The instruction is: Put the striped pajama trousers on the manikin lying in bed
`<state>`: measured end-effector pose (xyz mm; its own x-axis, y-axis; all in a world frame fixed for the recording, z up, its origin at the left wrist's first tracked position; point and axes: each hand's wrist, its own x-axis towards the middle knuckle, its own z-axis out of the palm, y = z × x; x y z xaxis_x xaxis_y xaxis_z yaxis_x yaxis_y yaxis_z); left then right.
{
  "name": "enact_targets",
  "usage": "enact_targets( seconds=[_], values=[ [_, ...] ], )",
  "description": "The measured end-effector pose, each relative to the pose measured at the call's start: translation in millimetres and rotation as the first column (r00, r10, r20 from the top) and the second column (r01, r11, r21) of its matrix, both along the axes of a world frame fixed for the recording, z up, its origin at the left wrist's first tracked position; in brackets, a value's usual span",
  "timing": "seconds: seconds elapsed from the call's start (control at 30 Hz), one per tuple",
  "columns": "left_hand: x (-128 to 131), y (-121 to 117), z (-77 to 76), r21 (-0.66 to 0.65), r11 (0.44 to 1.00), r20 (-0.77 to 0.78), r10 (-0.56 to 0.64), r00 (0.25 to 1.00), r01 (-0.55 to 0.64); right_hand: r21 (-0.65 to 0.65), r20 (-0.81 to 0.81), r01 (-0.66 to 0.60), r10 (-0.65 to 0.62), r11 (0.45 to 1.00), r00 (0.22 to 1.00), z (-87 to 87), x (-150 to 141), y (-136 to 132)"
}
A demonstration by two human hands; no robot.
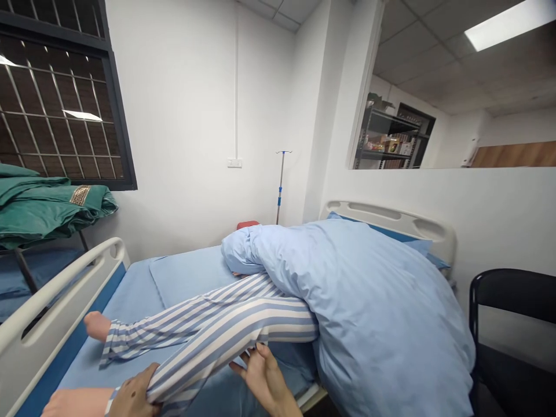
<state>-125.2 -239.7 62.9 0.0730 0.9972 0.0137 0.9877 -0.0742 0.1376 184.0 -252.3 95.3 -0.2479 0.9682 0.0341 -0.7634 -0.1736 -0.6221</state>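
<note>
Left hand (134, 397) closed on the striped pajama leg (208, 359) near the cuff; right hand (264, 379) open, fingers spread beneath the shin. Leg lies raised across the blue hospital bed (121, 301); two-point support keeps it steady.

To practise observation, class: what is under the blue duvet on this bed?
Striped pyjama legs run out from under the duvet; the body above them is covered and unseen.
</note>
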Motion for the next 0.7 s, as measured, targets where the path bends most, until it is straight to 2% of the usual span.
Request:
enact_targets(
  seconds=[0.1,0.27,0.5,0.7],
  values=[
    [30,6,5.9,-0.002,0.999,0.050,0.050,0.997,-0.050,0.021,0.069,0.003,-0.005,1.000,0.998,17.6,8,4],
    [59,12,-10.9,-0.039,0.997,0.192,0.076,0.979,-0.069,0.013,0.079,-0.027,0.025,1.000,0.997,30.1,21,8],
    [67,13,-33.6,-0.090,0.993,0.305,0.098,0.947,-0.073,-0.001,0.185,-0.074,0.073,0.997,0.980,28.7,22,5],
    [68,8,-30.6,-0.058,0.997,0.296,0.064,0.953,-0.049,-0.007,0.217,-0.057,0.058,0.998,0.974,22.4,20,4]
  ],
)
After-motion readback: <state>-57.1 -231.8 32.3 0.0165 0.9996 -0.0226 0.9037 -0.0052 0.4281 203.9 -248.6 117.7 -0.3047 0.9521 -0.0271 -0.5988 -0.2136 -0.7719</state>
